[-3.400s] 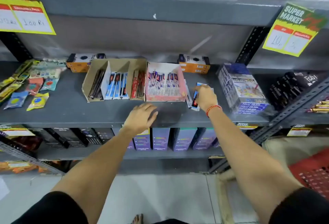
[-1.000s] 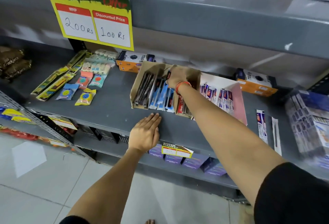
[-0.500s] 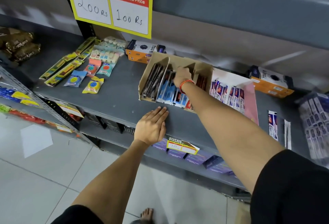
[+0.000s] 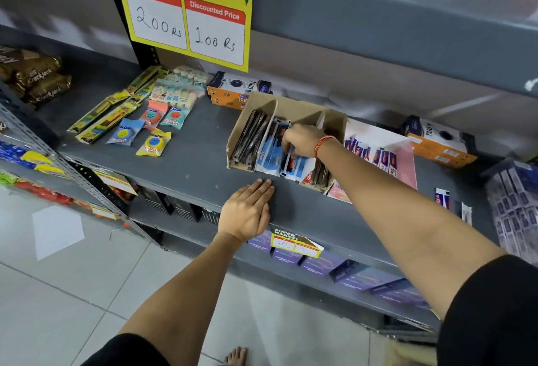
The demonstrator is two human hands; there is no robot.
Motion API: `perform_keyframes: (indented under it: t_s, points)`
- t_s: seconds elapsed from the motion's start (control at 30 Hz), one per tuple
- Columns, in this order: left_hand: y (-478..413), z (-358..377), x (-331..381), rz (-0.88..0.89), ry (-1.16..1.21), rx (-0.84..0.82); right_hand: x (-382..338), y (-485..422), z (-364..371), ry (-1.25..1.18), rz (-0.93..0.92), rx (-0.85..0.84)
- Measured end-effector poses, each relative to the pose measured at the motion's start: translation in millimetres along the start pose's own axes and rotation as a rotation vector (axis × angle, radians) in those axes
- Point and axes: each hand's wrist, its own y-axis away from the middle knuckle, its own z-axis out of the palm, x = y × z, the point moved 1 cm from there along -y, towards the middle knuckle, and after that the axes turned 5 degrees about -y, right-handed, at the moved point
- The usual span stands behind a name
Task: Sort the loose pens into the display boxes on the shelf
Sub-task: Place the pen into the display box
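Observation:
A brown cardboard display box [image 4: 294, 105] with three compartments stands on the grey shelf [image 4: 192, 159]: dark pens on the left, blue pen packets [image 4: 269, 156] in the middle, red ones on the right. My right hand [image 4: 304, 140] reaches into the middle compartment, its fingers pinched on a blue pen packet [image 4: 288, 163] among the others. My left hand [image 4: 247, 214] lies flat and empty on the shelf's front edge. A pink display box [image 4: 404, 162] of pens sits to the right. Two loose pen packets [image 4: 443, 199] lie on the shelf further right.
Orange boxes stand behind [image 4: 233, 93] and at the back right [image 4: 436, 141]. Sharpener and eraser packs [image 4: 151, 130] lie to the left. A yellow price sign [image 4: 189, 13] hangs from the shelf above. Stacked blue packs [image 4: 512, 205] fill the right end.
My right hand carried a blue pen packet from the shelf's right side to the cardboard box and lowered it into the middle compartment. The camera shifted left. My left hand stayed put.

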Motion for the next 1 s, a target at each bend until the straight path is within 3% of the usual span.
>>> perform_keyframes:
  t_s: [0.63,0.77,1.0]
  points:
    - [-1.1,1.6,-0.4,-0.001,-0.021,-0.026,12.4,-8.5,-7.9,0.184,-0.207,-0.021]
    - [-0.7,1.9,-0.8,0.004,-0.03,-0.03,17.6,-1.1,-26.3,-0.014,-0.201,0.135]
    - [0.2,2.0,-0.1,-0.005,-0.015,-0.013,10.2,12.7,-60.1,-0.687,0.026,0.602]
